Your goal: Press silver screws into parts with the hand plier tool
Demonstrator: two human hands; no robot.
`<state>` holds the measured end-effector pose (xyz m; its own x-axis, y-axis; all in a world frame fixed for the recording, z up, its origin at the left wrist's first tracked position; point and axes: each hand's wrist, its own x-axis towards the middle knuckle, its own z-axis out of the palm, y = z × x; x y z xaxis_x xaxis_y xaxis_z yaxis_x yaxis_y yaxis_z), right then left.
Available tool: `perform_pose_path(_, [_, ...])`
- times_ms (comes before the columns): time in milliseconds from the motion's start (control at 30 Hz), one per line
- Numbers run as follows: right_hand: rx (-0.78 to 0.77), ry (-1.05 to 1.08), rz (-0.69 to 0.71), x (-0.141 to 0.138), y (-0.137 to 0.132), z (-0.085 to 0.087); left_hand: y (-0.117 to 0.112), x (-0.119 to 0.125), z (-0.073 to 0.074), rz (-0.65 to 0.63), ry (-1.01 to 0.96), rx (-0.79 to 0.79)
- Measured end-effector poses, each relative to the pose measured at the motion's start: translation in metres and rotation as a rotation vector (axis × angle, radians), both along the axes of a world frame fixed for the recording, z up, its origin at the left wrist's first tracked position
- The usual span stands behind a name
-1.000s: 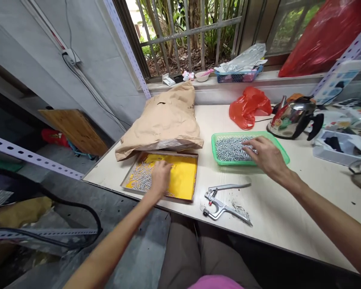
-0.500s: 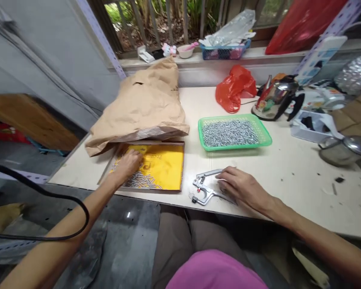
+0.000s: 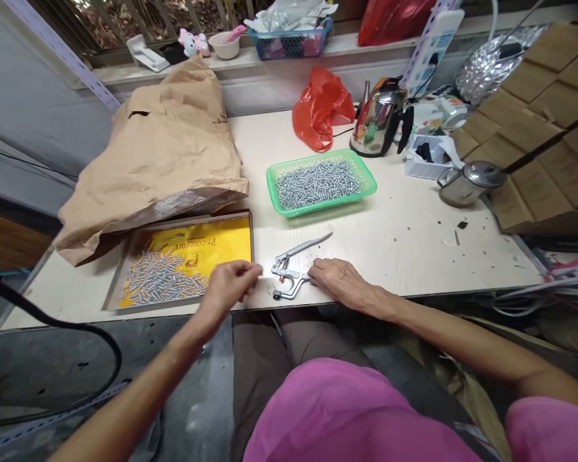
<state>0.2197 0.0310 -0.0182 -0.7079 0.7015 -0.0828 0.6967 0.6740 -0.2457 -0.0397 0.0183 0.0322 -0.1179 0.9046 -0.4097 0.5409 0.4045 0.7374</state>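
My left hand is over the table between the yellow-lined tray and the pliers, thumb and fingers pinched together. Whatever sits at its fingertips is too small to make out. A pair of silver spring pliers with a C-shaped jaw lies on the table, its handles spread apart. My right hand has its fingers closed over the lower handle, whose end they hide. In the shallow tray, small metal pins are heaped on the left side of the yellow sheet.
Behind the pliers a green basket holds many small metal pieces. Brown paper overhangs the tray's back. Farther back are a red bag and a kettle; at right, a lidded pot and cardboard.
My left hand has left the pin heap and moved right, near the pliers' jaw. My right hand has shifted onto the lower handle, off the upper one. The view has turned right.
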Motion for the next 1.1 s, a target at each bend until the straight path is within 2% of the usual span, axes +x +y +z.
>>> perform_pose_path(100, [0.057,-0.022,0.005,0.005,0.003,-0.001,-0.014,0.032,-0.017,0.026,-0.165,-0.113])
perform_pose_path(200, [0.085,-0.021,0.017,0.009,0.007,-0.001,-0.016,0.042,-0.028,0.021,-0.197,-0.15])
perform_pose_path(300, [0.089,-0.007,0.008,0.012,0.008,0.0,-0.015,0.045,-0.033,0.006,-0.215,-0.171])
perform_pose_path(467, [0.041,0.026,-0.002,0.011,0.007,0.003,-0.016,0.05,-0.038,0.048,-0.186,-0.228])
perform_pose_path(667, [-0.022,0.025,-0.004,0.013,0.008,0.01,-0.012,0.047,-0.04,-0.023,-0.166,-0.319])
perform_pose_path(800, [-0.002,0.065,0.004,0.019,0.029,0.017,-0.01,0.048,-0.039,-0.067,-0.164,-0.349])
perform_pose_path(933, [0.051,0.008,0.063,0.019,0.056,0.017,-0.012,0.05,-0.037,-0.077,-0.135,-0.354])
perform_pose_path(1100, [0.071,-0.056,0.101,0.012,0.063,0.014,-0.015,0.053,-0.036,-0.064,-0.137,-0.364])
